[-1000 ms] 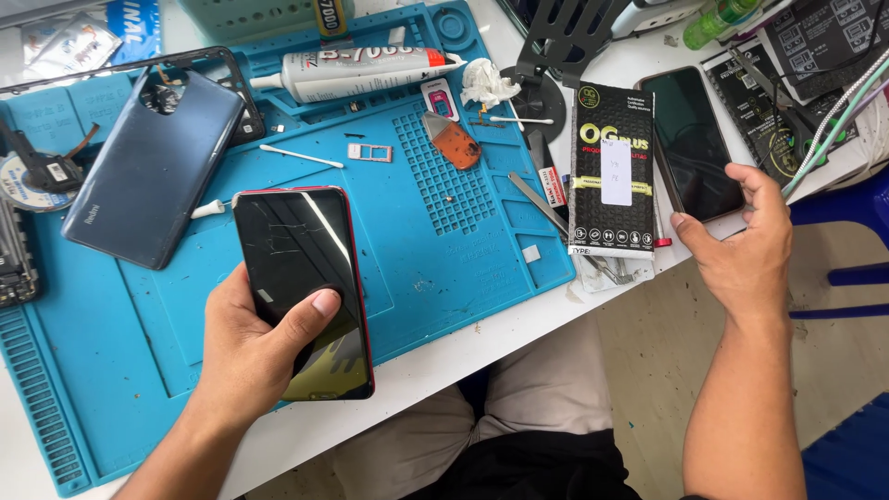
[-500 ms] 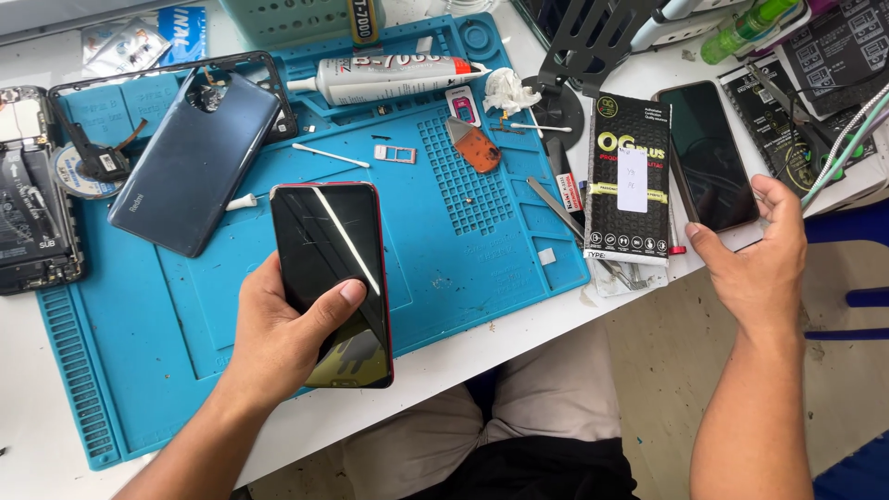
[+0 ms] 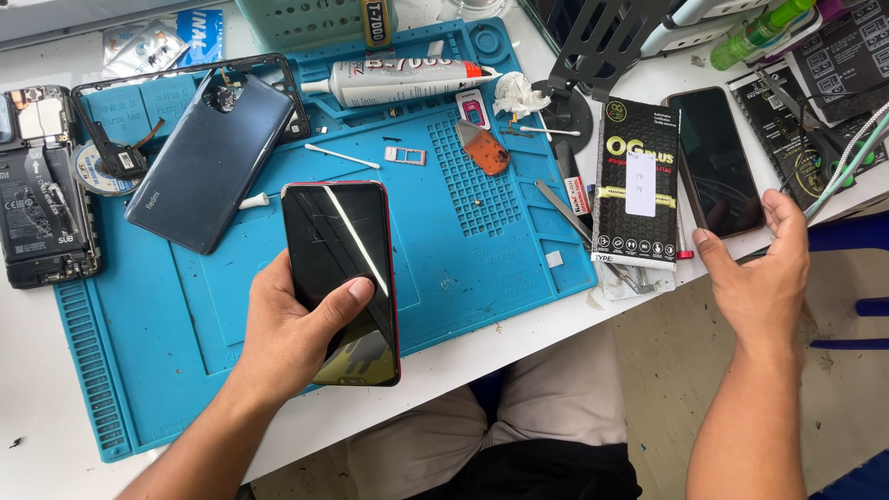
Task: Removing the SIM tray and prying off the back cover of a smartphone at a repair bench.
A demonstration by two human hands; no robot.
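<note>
Risk: left hand [image 3: 296, 338] clamps the red-edged phone [image 3: 341, 278] one-handed, thumb across the glass, over the blue mat [image 3: 482, 250]; right hand [image 3: 764, 278] open, fingertips by the second phone [image 3: 715, 162] at the table edge, so a nudge could drop it.

a white worktable [image 3: 42, 444] under bright even light, above a dusty tan floor [image 3: 671, 370] (blue chair legs [image 3: 847, 306] at right).

Counted: two whole phones [image 3: 341, 278] [image 3: 715, 162], one opened phone [image 3: 42, 185], one back cover [image 3: 211, 162], two glue tubes [image 3: 398, 81] [image 3: 376, 20], one black packet [image 3: 637, 185], one blue mat [image 3: 482, 231].
</note>
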